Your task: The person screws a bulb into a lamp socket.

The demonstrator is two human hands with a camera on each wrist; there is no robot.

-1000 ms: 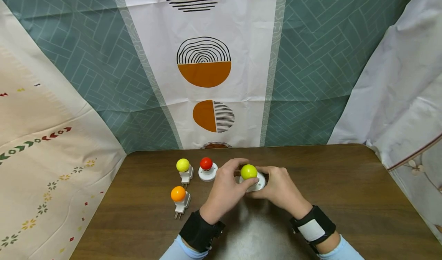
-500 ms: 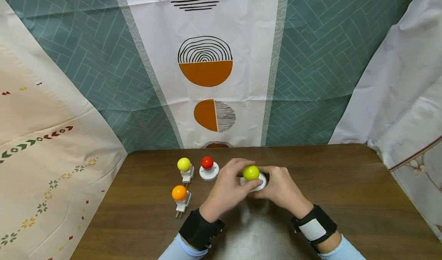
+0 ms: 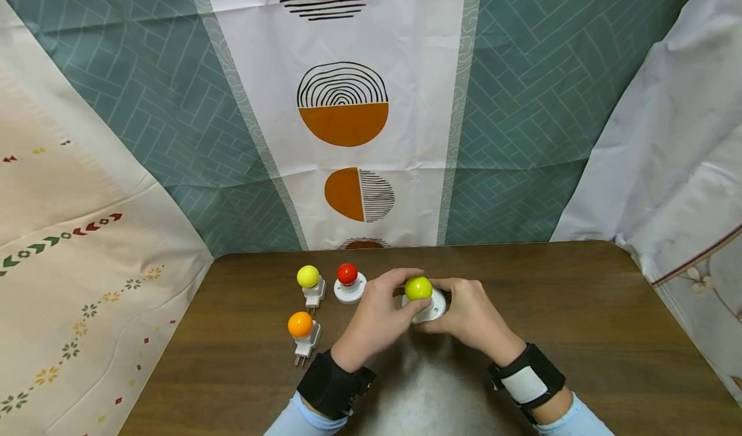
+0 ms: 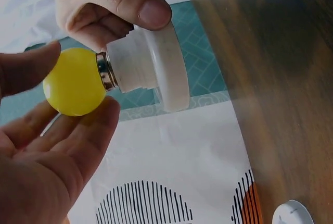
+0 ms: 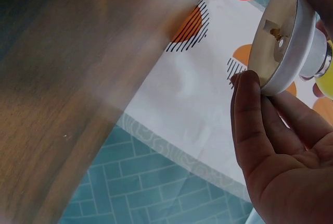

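Between the thumb and fingers of my left hand [image 3: 379, 313] is a yellow-green round light bulb [image 3: 418, 287]. Its metal screw cap [image 4: 106, 71] shows partly outside the white socket of a round lamp base [image 4: 171, 70]. My right hand [image 3: 472, 313] grips this base by its rim, thumb on one side and fingers on the other. In the right wrist view the hollow underside of the base [image 5: 273, 36] faces the camera, with a small brass-coloured part inside. Both hands hold bulb and base together above the table.
Left of my hands on the brown wooden table [image 3: 580, 333] stand a red bulb [image 3: 347, 274] on a round white base [image 3: 350, 293], a yellow bulb [image 3: 308, 276] and an orange bulb [image 3: 300, 324] on white plug sockets. Patterned cloth [image 3: 516, 133] hangs behind.
My left fingers shift slightly over the bulb, right and then partly back. The bulb and base tilt a little and return. My right hand keeps its grip on the base.
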